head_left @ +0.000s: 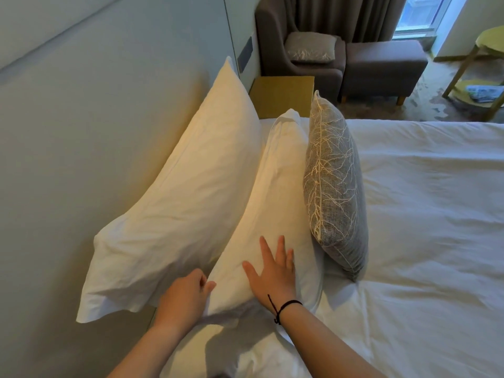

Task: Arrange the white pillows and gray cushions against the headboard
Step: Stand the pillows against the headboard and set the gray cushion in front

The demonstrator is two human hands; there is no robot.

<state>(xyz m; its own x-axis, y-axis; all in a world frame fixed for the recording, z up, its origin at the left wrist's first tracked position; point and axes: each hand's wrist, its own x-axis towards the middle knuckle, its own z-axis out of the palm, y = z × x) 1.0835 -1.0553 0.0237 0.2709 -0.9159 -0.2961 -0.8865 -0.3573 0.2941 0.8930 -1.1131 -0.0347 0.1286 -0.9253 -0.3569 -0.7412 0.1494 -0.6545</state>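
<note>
Two white pillows stand on edge along the pale headboard (pixel 81 132). The back pillow (pixel 180 203) leans on the headboard. The front pillow (pixel 275 192) leans against the back one. A gray cushion (pixel 336 186) with a pale branch pattern stands upright against the front pillow. My right hand (pixel 272 271) presses flat on the front pillow's near end, fingers spread. My left hand (pixel 185 296) grips that pillow's near left edge, its fingers curled into the gap between the two pillows. Another white pillow (pixel 240 353) lies below my arms, partly hidden.
White bedding (pixel 436 227) spreads to the right. Past the pillows stands a wooden bedside table (pixel 281 94). Beyond it are a brown armchair (pixel 272 36) holding a second gray cushion (pixel 311 46), a brown footstool (pixel 381 69) and a green side table (pixel 482 91).
</note>
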